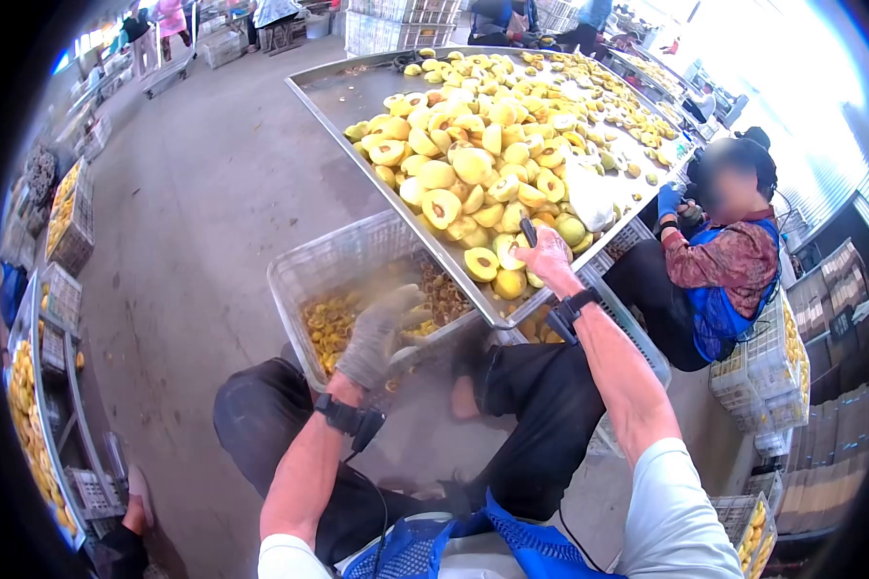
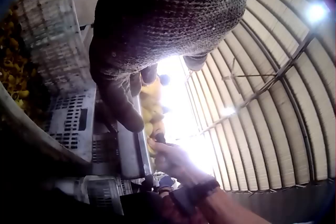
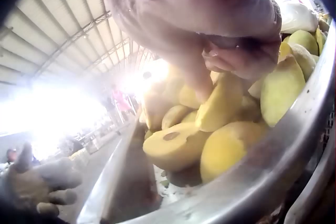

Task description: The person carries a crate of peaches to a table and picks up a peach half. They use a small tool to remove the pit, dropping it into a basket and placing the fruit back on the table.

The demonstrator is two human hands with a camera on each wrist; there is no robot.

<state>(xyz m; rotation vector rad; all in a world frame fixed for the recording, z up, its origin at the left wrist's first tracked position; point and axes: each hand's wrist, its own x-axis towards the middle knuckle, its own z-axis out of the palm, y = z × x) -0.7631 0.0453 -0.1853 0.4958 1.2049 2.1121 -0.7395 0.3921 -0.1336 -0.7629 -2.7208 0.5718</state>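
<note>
My left hand [image 1: 372, 338], in a grey knit glove, hangs blurred over a crate of yellow scraps and brown pits. In the left wrist view the gloved fingers [image 2: 123, 103] reach loosely down with nothing in them. At the near corner of the metal table, my right hand [image 1: 548, 259] grips a slim black-handled tool [image 1: 528, 232], its working end hidden. In the right wrist view the fingertips of that hand meet a cut yellow peach half [image 3: 220, 106]. Beside it lie another peach half with a pit hollow [image 3: 176, 142] and a rounded one [image 3: 231, 148].
A heap of peach halves [image 1: 473, 164] covers much of the raised-edge table [image 1: 357, 174]. The plastic crate [image 1: 285, 280] stands under its left edge. A white bag [image 1: 591, 198] lies on the heap. A person [image 1: 724, 241] in a blue apron sits close on the right.
</note>
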